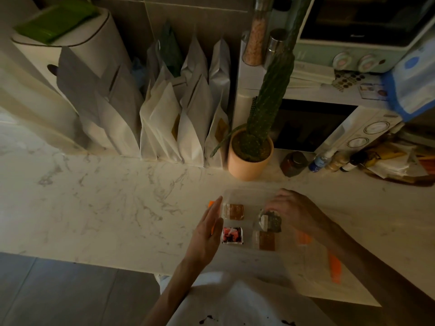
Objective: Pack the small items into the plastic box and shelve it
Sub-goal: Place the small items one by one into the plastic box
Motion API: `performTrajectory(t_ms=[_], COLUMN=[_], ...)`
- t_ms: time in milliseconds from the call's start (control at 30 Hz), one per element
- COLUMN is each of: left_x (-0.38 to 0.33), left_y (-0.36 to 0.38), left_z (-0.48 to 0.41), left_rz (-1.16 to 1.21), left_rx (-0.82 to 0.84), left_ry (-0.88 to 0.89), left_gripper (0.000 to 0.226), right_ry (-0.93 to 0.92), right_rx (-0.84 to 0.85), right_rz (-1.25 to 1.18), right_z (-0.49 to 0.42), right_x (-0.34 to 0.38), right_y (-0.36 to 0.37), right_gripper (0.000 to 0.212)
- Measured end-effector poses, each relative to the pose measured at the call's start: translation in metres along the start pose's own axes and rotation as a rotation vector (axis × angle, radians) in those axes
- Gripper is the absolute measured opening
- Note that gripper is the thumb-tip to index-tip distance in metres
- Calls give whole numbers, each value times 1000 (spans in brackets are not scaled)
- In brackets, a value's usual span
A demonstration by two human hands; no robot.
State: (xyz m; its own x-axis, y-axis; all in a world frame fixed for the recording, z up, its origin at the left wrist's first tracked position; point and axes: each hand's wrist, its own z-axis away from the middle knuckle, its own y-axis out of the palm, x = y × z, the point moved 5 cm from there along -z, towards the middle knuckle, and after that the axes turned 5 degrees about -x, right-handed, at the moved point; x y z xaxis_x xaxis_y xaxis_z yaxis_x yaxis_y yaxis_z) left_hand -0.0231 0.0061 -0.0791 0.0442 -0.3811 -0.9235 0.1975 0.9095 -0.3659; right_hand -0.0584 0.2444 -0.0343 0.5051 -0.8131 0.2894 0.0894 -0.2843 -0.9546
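box: the clear plastic box [244,193] sat open on the worktop [117,203], close to the front edge and a bit right of middle. So not shelved, and no shelf that I could make out.

already inside: a brown packet [235,211] in the far-left corner of the box, a pink-and-black packet [233,235] in the near-left corner, and a second brown packet [266,240] near-right.

left hand [208,231]: flat, with the fingers straight and together. It lay along the box's left wall and gripped nothing; looked like it was just steadying the box.

right hand [292,208]: over the far-right corner of the box, fingertips pinched round a dark packet [270,220].

step, my guess: filling the box, with that dark one going into the last free corner. A single frame couldn't tell me if it was going down or coming up, though.

lid: something clear with an orange clip [334,267] lay right of the box by the front edge. Probably the lid, but it was too blurry to swear.

next move needs: the packet laid flat so it doesn't ride up over the brown one beside it, and the left hand holding the box so it doesn't skate on the marble.

behind: a potted cactus [249,161] and white bags [188,123] along the back edge.
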Motion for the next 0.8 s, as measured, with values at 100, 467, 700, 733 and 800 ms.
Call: performTrajectory(t_ms=[100,467,700,733,800], left_x=[0,-2,-3,-2,-2], left_y=[-1,0,-1,-1,-1], left_z=[0,0,0,0,0], left_rz=[1,17,33,33,30], left_rx=[-3,1,-2,-2,-2], left_ry=[5,11,-10,-13,-15], left_gripper=[50,50,51,51,51], right_ry=[-26,646,884,866,817], right_rx=[48,-122,-100,-78,-32], right_rz=[-28,-856,-1804,-1811,-1837], right_z=[4,5,4,3,1], right_x=[-5,-22,5,7,11], right_y=[1,-19,5,8,12], right_gripper=[29,22,17,18,24])
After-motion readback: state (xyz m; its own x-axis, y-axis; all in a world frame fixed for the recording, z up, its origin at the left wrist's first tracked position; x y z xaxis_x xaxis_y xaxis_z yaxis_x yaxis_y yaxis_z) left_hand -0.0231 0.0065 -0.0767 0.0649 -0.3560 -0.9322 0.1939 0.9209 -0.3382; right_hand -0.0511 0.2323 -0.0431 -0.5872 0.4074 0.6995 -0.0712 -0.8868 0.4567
